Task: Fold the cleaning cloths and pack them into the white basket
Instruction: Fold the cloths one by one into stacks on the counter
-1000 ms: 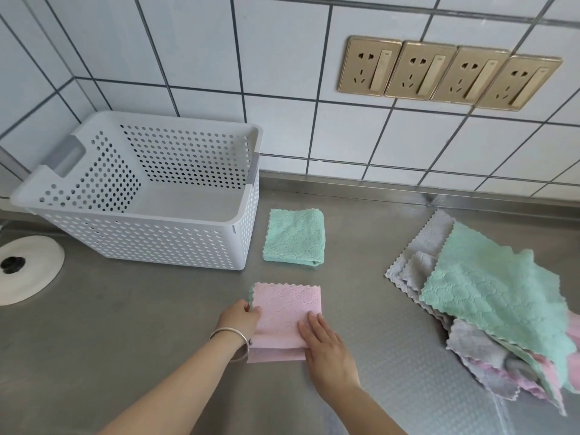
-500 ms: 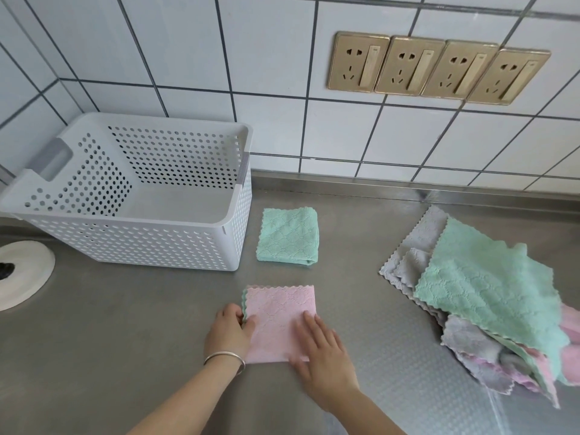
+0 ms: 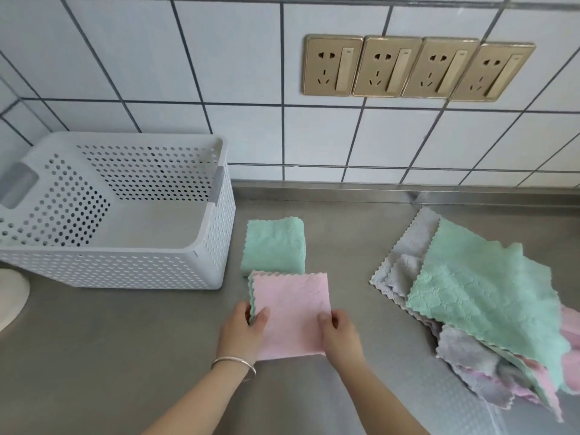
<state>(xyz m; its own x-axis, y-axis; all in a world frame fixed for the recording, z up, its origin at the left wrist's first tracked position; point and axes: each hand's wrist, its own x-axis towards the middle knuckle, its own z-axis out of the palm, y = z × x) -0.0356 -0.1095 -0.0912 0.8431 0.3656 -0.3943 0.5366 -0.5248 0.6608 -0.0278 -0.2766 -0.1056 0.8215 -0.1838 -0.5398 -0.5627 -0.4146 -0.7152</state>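
A folded pink cloth [image 3: 292,312] is held at its near corners by both hands, its far edge overlapping a folded green cloth [image 3: 273,244] lying on the steel counter. My left hand [image 3: 243,332] pinches the cloth's left edge; my right hand [image 3: 340,334] grips its right near corner. The white perforated basket [image 3: 201,268] stands to the left, with nothing visible inside. A loose heap of unfolded cloths [image 3: 470,296], green on top with grey and pink beneath, lies at the right.
A tiled wall with a row of gold sockets [image 3: 414,69] rises behind the counter. A white round object [image 3: 11,298] sits at the left edge. Bare steel counter [image 3: 110,356] lies in front of the basket.
Both hands went from pressing the pink cloth flat to gripping its near corners, and the cloth has moved away from me onto the green cloth's near edge.
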